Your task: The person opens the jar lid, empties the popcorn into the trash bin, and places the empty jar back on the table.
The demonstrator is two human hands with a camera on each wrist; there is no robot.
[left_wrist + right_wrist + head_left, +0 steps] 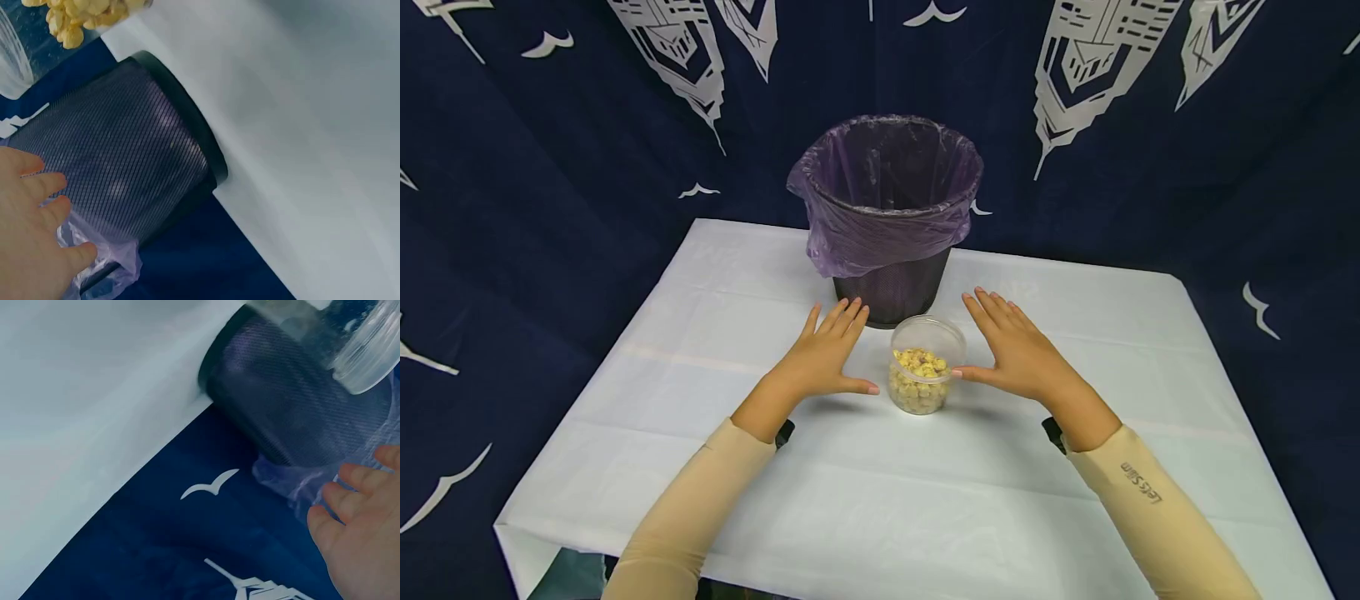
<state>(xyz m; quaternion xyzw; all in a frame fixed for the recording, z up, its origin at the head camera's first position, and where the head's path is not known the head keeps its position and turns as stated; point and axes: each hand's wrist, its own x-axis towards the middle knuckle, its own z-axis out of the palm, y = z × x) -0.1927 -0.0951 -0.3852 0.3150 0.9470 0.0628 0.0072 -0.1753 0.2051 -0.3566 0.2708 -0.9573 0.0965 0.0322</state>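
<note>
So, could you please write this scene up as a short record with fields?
tub: clear, upright, partly filled
contents: yellow popcorn-like pieces
left hand: fingers straight, apart from the tub
right hand: fingers straight, thumb at the tub's rim, contact unclear
bin: dark mesh, standing behind the tub
liner: purple bag over the bin's rim
surface: white-covered table
backdrop: dark blue cloth with white patterns

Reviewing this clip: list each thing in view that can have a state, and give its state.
Left hand: open, holding nothing
Right hand: open, thumb at the tub's rim, contact unclear
Tub: upright, uncovered, partly filled
Popcorn: loose, inside the tub
Bin: upright, lined
Bag: open, edge folded over the bin's rim
</note>
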